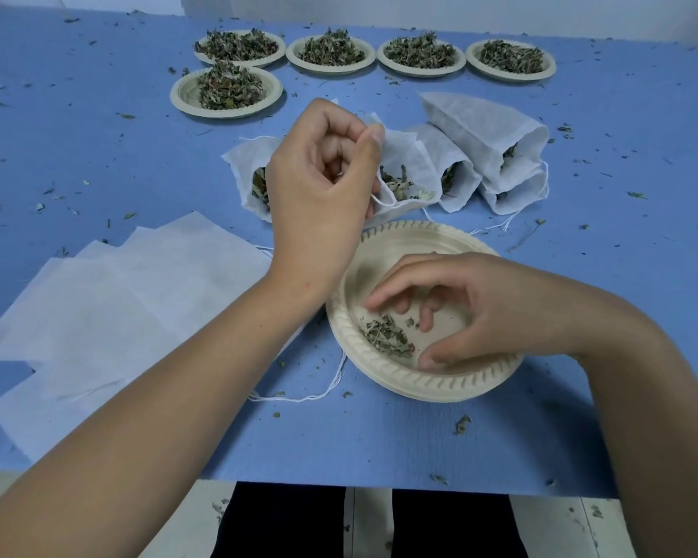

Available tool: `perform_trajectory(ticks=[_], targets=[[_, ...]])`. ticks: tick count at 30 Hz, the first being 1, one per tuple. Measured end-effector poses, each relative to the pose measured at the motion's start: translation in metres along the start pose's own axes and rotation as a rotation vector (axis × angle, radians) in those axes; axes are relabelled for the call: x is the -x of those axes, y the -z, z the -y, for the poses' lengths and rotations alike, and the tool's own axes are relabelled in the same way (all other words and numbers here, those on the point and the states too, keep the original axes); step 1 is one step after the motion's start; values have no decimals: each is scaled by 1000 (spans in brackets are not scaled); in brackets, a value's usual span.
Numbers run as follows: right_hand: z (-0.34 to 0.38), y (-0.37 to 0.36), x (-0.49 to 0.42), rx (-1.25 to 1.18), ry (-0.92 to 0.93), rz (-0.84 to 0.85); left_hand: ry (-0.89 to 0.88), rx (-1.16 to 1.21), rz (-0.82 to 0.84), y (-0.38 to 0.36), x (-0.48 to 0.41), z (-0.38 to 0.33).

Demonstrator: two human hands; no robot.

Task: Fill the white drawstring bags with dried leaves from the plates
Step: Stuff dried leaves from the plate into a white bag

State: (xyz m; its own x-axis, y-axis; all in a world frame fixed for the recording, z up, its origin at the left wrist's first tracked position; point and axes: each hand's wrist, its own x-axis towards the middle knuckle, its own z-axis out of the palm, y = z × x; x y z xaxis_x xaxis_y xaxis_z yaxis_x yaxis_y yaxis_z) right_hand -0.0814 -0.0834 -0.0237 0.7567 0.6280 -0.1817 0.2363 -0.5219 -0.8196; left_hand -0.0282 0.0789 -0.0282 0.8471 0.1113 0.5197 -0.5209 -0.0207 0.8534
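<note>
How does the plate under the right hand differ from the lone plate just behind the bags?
The near plate holds only a few leaves; the lone plate carries a full heap. The right hand reaches into the near plate; nothing touches the lone plate. Both are cream, round, with ribbed rims.

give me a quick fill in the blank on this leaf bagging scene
1. ____ heaped plates stand at the far side of the table.
2. The left hand pinches the rim of an open bag that already holds ____.
3. The right hand reaches into the near plate, which is almost ____.
4. The flat unfilled bags lie to the ____ of the near plate.

Missing words: five; leaves; empty; left
</note>
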Motion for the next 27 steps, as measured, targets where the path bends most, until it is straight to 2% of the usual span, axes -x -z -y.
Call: perform_trajectory(ticks=[3, 13, 20, 23, 27], targets=[[4, -9, -7, 20, 53, 18, -3, -6, 0, 0, 0, 0], [1, -16, -15, 147, 177, -84, 6, -13, -9, 0, 0, 0], [-1, -18, -15, 173, 211, -104, 5, -17, 4, -1, 2, 0], [-3, -15, -13, 100, 205, -112, 5, -26, 14, -2, 3, 0], [0, -3, -6, -225, 335, -219, 21, -34, 42, -2, 3, 0]])
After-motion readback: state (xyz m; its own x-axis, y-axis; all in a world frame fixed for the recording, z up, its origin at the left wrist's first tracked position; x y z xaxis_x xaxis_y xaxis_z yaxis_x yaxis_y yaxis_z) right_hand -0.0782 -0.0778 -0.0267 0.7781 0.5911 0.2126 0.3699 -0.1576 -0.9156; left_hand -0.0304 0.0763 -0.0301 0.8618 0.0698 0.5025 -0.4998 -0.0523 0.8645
